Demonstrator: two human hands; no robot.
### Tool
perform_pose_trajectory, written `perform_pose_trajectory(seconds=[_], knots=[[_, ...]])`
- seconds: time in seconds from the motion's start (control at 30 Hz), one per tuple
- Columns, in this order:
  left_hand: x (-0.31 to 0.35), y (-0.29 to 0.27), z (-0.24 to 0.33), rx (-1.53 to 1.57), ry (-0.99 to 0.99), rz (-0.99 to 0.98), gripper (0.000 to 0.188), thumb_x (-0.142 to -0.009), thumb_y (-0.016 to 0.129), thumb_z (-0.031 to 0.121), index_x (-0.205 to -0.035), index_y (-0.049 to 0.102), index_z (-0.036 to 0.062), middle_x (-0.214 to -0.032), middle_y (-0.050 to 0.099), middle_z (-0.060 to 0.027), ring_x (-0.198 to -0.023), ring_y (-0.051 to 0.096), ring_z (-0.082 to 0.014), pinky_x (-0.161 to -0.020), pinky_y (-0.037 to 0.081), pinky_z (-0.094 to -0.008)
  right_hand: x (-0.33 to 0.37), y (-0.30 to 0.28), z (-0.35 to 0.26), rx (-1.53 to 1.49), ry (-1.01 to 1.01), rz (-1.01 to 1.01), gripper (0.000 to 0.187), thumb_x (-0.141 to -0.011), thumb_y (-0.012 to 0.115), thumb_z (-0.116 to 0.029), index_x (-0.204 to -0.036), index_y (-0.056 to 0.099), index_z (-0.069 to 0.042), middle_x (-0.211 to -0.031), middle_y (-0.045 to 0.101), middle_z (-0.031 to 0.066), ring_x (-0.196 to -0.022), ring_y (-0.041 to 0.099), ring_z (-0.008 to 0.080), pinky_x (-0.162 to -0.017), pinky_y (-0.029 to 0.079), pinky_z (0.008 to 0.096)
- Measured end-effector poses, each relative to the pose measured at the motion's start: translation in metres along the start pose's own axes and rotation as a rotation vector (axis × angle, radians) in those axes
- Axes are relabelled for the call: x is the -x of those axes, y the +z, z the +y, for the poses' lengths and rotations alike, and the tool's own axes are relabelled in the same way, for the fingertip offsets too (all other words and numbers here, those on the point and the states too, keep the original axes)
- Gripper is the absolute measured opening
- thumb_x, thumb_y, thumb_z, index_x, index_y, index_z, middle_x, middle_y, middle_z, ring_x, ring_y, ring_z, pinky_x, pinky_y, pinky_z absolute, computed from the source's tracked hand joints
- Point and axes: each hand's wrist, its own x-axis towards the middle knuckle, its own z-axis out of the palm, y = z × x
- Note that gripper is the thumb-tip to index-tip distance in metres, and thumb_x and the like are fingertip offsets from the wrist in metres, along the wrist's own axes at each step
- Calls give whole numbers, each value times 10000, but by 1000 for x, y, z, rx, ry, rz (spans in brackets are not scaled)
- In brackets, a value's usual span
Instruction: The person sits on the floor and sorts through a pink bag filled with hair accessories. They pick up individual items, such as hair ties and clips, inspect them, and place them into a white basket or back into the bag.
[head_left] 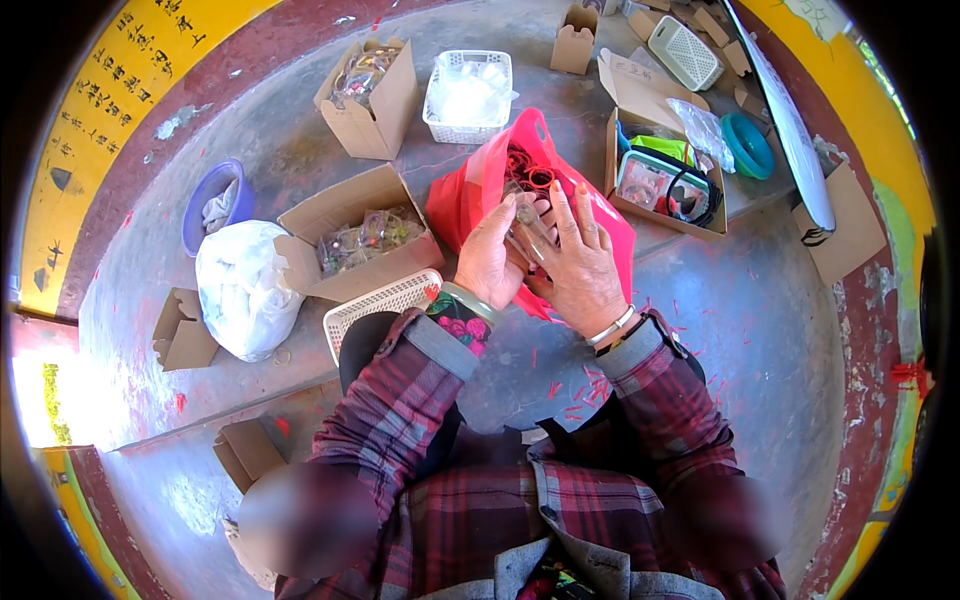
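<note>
A: So, count what lies around you on the concrete floor (760, 320).

B: You have three open cardboard boxes with goods inside: one just left of your hands (345, 235) full of small clear packets, one farther up (375, 95), and one on your right (655, 160) with green and clear items. Two white mesh baskets are there too, one lying by your left wrist (385, 305) and one beyond the bag (467, 95). One tied white sack (245, 285) sits beside one purple bowl (212, 205).

A: And your hands?

B: Both meet at the mouth of the red plastic bag (470, 190), which rests on the floor right in front of you. Your left hand (490, 260) curls its fingers around a small clear packet (527, 222); your right hand (580, 260) lies palm down with fingers spread, touching the same packet. Both wrists wear bangles, and your plaid sleeves come up from below.
</note>
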Motion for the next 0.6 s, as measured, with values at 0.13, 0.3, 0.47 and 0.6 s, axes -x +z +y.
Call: perform_pose_trajectory(seconds=[0.13, 0.3, 0.47, 0.6], knots=[[-5, -9, 3, -16, 43, 58, 288, -931, 448, 203, -1130, 483, -3, -1074, 583, -168, -995, 574, -256, -880, 470, -383, -2, -3, 0, -30, -38, -23, 581, -693, 675, -232, -1249, 507, -215, -1412, 281, 133, -1312, 256, 347, -950, 343, 430], [-3, -7, 5, -51, 15, 26, 288, -928, 459, 195, -1137, 478, -2, -1034, 597, -172, -957, 589, -258, -853, 477, -380, 0, 0, 1, 10, -20, -56, 607, -687, 678, -214, -1265, 491, -213, -1418, 268, 136, -1312, 256, 346, -946, 346, 429], [0, 1, 4, -83, -29, 35, 283, -928, 461, 199, -1129, 474, 1, -1029, 599, -162, -966, 587, -258, -854, 475, -382, -1, -1, 3, 23, 5, -35, 625, -677, 672, -176, -1271, 488, -236, -1424, 259, 147, -1312, 258, 353, -925, 360, 421], [1, 0, 3, -103, -42, 45, 268, -933, 445, 210, -1108, 484, 10, -1063, 590, -165, -987, 579, -256, -867, 466, -383, -1, 0, 6, 29, 6, -47, 639, -660, 672, -158, -1265, 494, -259, -1425, 259, 152, -1315, 256, 355, -907, 371, 418]])
